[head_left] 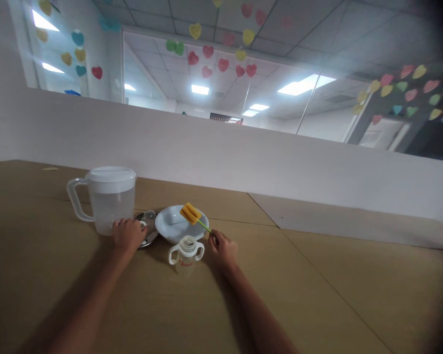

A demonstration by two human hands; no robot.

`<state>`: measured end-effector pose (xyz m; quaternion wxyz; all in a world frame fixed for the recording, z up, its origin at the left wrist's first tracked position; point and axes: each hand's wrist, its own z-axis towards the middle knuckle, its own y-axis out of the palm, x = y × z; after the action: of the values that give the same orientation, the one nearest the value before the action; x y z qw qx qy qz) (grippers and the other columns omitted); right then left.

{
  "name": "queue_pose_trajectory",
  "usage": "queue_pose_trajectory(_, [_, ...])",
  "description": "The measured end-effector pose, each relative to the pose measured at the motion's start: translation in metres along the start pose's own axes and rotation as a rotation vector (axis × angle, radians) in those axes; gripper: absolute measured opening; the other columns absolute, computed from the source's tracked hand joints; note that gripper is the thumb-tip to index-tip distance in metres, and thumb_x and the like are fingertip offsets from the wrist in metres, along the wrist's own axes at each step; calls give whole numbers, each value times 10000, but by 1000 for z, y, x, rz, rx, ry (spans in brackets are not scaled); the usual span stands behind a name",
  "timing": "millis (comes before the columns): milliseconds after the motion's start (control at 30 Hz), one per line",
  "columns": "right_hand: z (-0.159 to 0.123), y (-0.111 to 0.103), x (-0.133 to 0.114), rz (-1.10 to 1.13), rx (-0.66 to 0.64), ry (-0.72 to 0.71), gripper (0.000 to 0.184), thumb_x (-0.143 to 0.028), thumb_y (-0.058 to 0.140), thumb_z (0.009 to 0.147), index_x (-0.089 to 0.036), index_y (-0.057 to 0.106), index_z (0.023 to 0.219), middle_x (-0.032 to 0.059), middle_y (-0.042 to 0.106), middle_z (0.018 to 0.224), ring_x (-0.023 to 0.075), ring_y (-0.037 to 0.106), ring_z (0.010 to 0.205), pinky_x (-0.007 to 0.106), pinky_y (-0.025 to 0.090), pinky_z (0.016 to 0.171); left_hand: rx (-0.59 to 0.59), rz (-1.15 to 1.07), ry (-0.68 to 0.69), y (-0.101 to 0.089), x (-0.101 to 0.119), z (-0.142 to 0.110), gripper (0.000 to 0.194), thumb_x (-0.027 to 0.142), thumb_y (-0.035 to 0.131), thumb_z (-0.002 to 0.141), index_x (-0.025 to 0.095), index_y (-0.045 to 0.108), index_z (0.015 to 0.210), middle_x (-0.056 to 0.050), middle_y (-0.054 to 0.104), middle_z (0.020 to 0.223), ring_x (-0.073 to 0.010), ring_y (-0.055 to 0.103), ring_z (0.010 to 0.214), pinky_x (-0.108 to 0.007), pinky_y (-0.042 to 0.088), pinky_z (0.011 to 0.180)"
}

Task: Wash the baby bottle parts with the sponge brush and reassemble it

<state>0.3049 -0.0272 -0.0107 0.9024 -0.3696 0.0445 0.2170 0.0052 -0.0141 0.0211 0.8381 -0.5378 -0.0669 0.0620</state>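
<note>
My right hand (223, 248) is closed around the green handle of a sponge bottle brush, whose yellow sponge head (190, 214) is over a white bowl (163, 227). In front of the bowl, a clear baby bottle (186, 253) with two white side handles stands upright and uncapped. My left hand (128, 232), fingers curled, is at the left edge of a round metal tray (151, 239), in front of the jug. A small white ring-like part (143, 225) shows at its fingertips; its grip is partly hidden. A clear dome-shaped cap (149, 216) is on the tray.
A lidded translucent jug (112, 201) of clear liquid stands behind my left hand, its handle to the left. The brown tabletop (317, 275) meets a white wall (243, 157) under windows with heart-shaped paper notes. A small flat piece (50, 168) lies far left.
</note>
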Motion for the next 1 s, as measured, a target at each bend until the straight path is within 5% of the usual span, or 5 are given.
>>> queue_pose_trajectory(367, [1, -2, -2, 0, -17, 0, 294, -281, 430, 880, -195, 710, 901, 36, 699, 709, 105, 577, 551, 205, 313, 524, -48, -30, -10, 6, 2, -5, 367, 374, 447, 850, 129, 720, 865, -189, 677, 990, -324, 607, 966, -419, 417, 797])
queue_pose_trajectory(567, [1, -2, -1, -24, 10, -9, 272, -277, 446, 873, -208, 708, 893, 22, 691, 700, 96, 572, 542, 203, 299, 515, 140, -161, -41, -5, 13, -5, 408, 391, 426, 873, 104, 659, 1046, -197, 622, 1040, -318, 588, 976, -416, 419, 813])
queue_pose_trajectory(700, [1, -1, -1, -19, 22, 3, 275, -270, 445, 874, -207, 711, 904, 29, 701, 723, 98, 573, 549, 205, 306, 522, 270, -569, 329, -24, 32, -15, 438, 420, 307, 927, 179, 650, 1054, -114, 655, 1000, -244, 583, 977, -374, 400, 899])
queue_pose_trajectory(833, [1, 0, 1, -3, 24, 27, 306, -295, 426, 882, -197, 715, 898, 34, 693, 698, 105, 567, 548, 207, 300, 521, 167, -774, 764, -31, 54, -34, 511, 544, 424, 864, 174, 608, 1164, -106, 659, 1037, -247, 576, 987, -371, 406, 896])
queue_pose_trajectory(1000, [1, 1, 2, 14, 29, 40, 332, -309, 417, 875, -183, 721, 917, 47, 692, 699, 106, 563, 541, 201, 303, 519, 52, -735, 813, -24, 66, -44, 650, 607, 616, 734, 177, 581, 1219, -119, 665, 1081, -273, 582, 1001, -407, 407, 921])
